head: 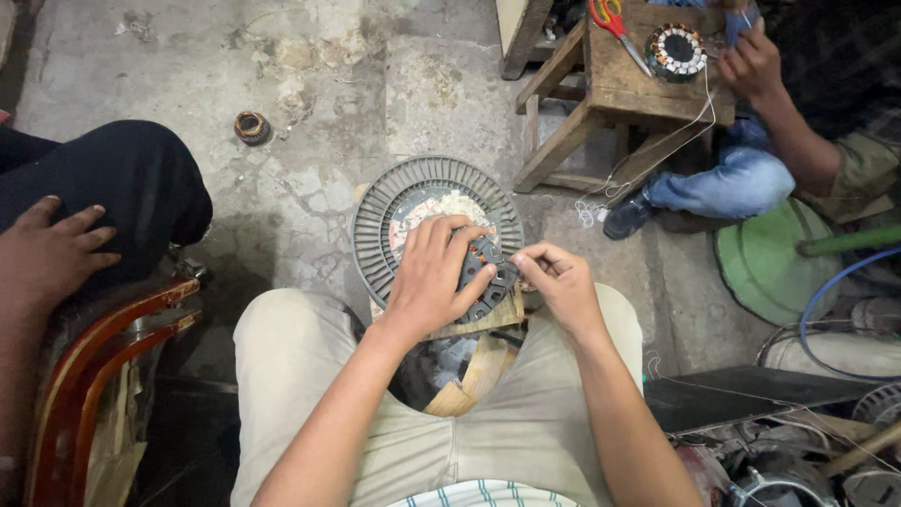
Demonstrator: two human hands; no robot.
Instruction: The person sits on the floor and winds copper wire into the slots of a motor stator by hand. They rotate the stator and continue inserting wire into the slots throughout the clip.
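— What was nearest the camera?

— The person's own knees in pale trousers (310,376), with a block of wood (479,361) wedged between them. A dark metal ring (486,279) with slots round its rim rested on the top of that block.

— And the hands?

— The left hand (427,282) lay flat over the ring, fingers (449,246) spread across its upper side, pressing it down, its grip closed on the ring. The right hand (561,282) was at the ring's right edge, thumb and forefinger pinched together at the rim; whether something thin sat between them I could not tell.

— What lay just past the ring?

— A round grey fan guard (375,221) flat on the cracked concrete floor (310,113), partly under the hands, with pale scraps in its middle.

— Anyone else nearby?

— At the left, another person's hand (47,253) rested on a knee in dark cloth, beside a curved red-brown chair arm (103,347). Further off on the floor sat a small coil of copper wire (251,127).

— And farthest away?

— A low wooden stool (624,80) served as a worktop, carrying red-handled scissors (615,26) and a round wound motor core (676,50). A third person in blue jeans (732,183) sat behind it, one hand (751,61) at the stool's edge, pale thread (657,150) trailing down. A green round lid (760,268) lay to the right.
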